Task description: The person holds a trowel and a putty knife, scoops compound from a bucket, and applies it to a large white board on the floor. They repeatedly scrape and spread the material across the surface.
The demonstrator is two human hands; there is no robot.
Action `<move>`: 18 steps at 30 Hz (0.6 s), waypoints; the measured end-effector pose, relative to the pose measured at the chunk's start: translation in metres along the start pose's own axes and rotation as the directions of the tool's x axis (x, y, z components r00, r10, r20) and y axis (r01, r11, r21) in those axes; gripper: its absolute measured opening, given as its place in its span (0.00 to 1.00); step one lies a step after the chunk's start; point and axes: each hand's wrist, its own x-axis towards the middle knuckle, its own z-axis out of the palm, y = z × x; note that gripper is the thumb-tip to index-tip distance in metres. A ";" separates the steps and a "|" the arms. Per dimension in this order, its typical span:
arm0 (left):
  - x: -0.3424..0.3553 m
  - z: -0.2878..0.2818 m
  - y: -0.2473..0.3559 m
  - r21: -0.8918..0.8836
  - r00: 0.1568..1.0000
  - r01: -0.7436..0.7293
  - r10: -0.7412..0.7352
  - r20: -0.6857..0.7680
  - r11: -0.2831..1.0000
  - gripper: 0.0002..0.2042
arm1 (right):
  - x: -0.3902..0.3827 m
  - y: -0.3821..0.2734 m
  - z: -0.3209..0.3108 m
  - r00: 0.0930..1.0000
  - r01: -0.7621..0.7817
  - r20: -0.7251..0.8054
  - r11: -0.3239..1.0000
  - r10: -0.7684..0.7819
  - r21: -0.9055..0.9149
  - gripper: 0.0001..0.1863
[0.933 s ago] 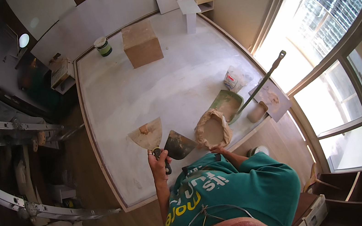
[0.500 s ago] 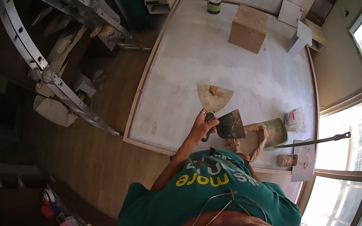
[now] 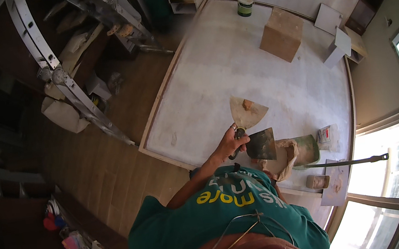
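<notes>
My left hand [image 3: 230, 145] is closed round the dark handle of a wide putty knife [image 3: 246, 117]. A brown dab of filler sits on its pale, fan-shaped blade, which points away from me. Against the fingers of that hand lies a second, dark-bladed scraper [image 3: 262, 145]; its handle is hidden, so I cannot tell which hand bears it. Just right of it stands an open paper bag [image 3: 281, 160] of pale powder. My right forearm [image 3: 280, 195] shows in part beside my shirt; the right hand is mostly hidden near the bag's near edge, its fingers not readable.
A green bucket [image 3: 306, 150], a long dark bar [image 3: 347, 162], a small tub [image 3: 317, 181] and a white packet [image 3: 327, 138] are beside the bag. On the white platform [image 3: 190, 95] stand a cardboard box [image 3: 281, 35] and a paint tub [image 3: 245, 6]. A ladder [image 3: 69, 86] is at left.
The whole view has shifted slightly, so most things sit a little farther right. My left hand keeps its grip on the putty knife.
</notes>
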 end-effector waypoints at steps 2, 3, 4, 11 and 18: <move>0.000 0.000 -0.001 0.002 1.000 -0.004 0.004 -0.010 1.000 0.23 | -0.010 -0.010 0.000 1.000 -0.008 -0.028 0.999 0.007 -0.032 0.21; 0.001 0.000 -0.001 0.010 1.000 -0.014 0.014 -0.014 1.000 0.23 | -0.011 -0.017 0.001 0.999 -0.011 -0.045 0.999 0.009 -0.044 0.21; 0.002 -0.001 -0.002 0.010 1.000 -0.022 0.022 -0.016 1.000 0.23 | -0.015 -0.022 0.001 0.998 -0.015 -0.061 0.999 0.012 -0.052 0.21; 0.001 0.002 -0.003 -0.031 0.996 -0.068 0.066 -0.054 0.997 0.24 | -0.027 -0.087 -0.004 0.986 -0.129 -0.076 0.972 0.146 0.198 0.23; 0.001 0.003 -0.005 0.010 0.998 -0.040 0.040 -0.046 0.999 0.26 | -0.008 -0.061 -0.009 0.988 -0.137 0.000 0.880 0.155 0.455 0.23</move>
